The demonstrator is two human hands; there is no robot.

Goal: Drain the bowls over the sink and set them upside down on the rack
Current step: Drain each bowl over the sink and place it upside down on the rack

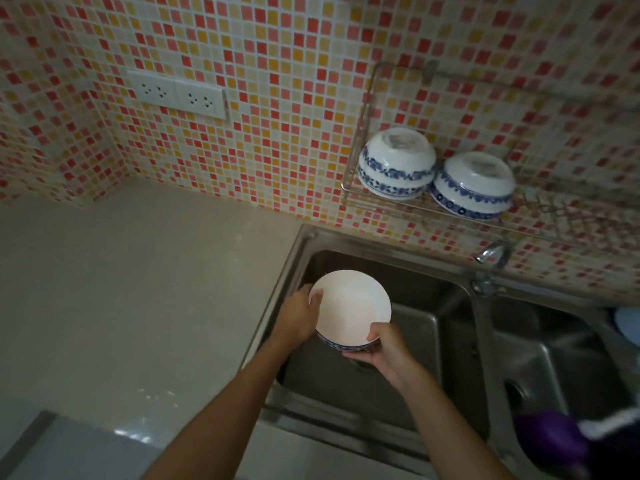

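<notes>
A white bowl with a blue patterned rim (349, 308) is held over the left basin of the steel sink (298, 251), its white inside facing up toward me. My left hand (299, 315) grips its left rim with the thumb inside. My right hand (384, 351) holds the near right edge from below. On the wire wall rack (353, 161) above the sink, two blue-and-white bowls sit upside down: one (396, 162) on the left, one (472, 185) to its right, touching.
A tap (493, 254) juts from the tiled wall over the divider between the two basins. Purple and white items (550, 434) lie in the right basin. A beige counter (138, 289) spreads to the left, with wall sockets (176, 95) above it.
</notes>
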